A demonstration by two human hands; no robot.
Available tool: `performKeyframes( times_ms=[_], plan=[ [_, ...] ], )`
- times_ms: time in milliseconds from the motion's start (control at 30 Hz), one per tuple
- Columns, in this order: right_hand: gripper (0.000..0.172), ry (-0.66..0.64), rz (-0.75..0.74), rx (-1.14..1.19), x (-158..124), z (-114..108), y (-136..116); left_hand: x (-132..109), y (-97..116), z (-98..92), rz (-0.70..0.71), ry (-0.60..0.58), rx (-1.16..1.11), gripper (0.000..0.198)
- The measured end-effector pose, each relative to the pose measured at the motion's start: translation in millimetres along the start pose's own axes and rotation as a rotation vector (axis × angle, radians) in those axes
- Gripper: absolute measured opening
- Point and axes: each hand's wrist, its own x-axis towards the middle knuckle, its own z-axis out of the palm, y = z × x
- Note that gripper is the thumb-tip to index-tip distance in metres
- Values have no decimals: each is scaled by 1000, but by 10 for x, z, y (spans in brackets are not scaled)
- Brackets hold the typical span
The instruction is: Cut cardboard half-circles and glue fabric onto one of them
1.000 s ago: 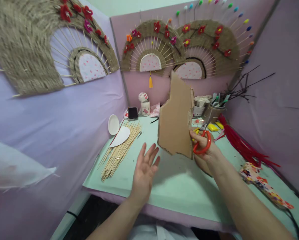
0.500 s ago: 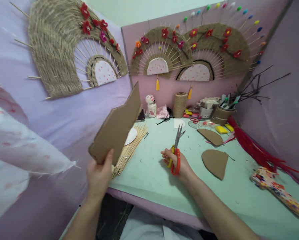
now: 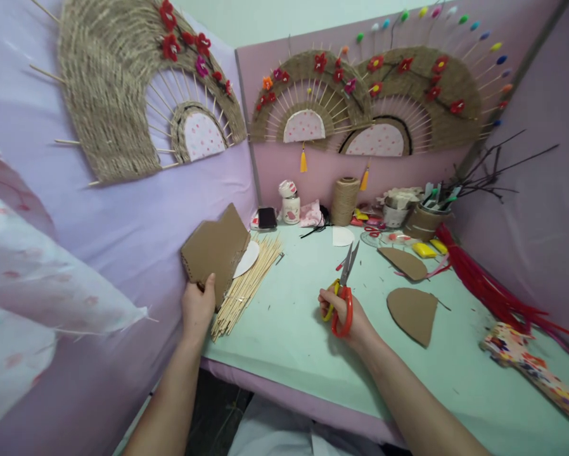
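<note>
My left hand (image 3: 199,310) grips a brown cardboard piece (image 3: 215,250) by its near edge, thumb on top, at the left side of the table. Beside and partly under the cardboard lies a bundle of thin wooden sticks (image 3: 246,288), with a white paper disc (image 3: 247,259) on it. In my right hand (image 3: 344,313) is a pair of scissors (image 3: 348,269) with red and yellow handles, blades slightly apart and pointing away from me. To the right of it rest a rounded cardboard piece (image 3: 412,315) and a second cardboard cutout (image 3: 403,263).
Along the back stand a twine spool (image 3: 345,201), a white jar (image 3: 291,208), a dark phone-like object (image 3: 267,218) and a pot of pens (image 3: 424,218). Red strips (image 3: 484,285) and a flower-patterned piece (image 3: 531,367) lie at right. Twine-woven fans (image 3: 108,95) hang on the walls.
My left hand has lowered the cardboard piece to the left, tilting it flatter beside the sticks. My right hand still holds the scissors, slightly shifted in view.
</note>
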Motion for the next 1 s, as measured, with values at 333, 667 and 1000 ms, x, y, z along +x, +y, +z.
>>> performKeyframes(
  times_ms=[333,667,1000],
  plan=[
    [29,-44,-13,-103,-48,-47,-38,-594,-151,11,66,167,-236,53],
    [20,-118,29,-234,78,141,-75,-1476,824,412,239,-777,-675,65],
    [14,-239,12,-235,250,92,-317,-1254,1071,1032,-125,-688,-1028,41]
  ],
)
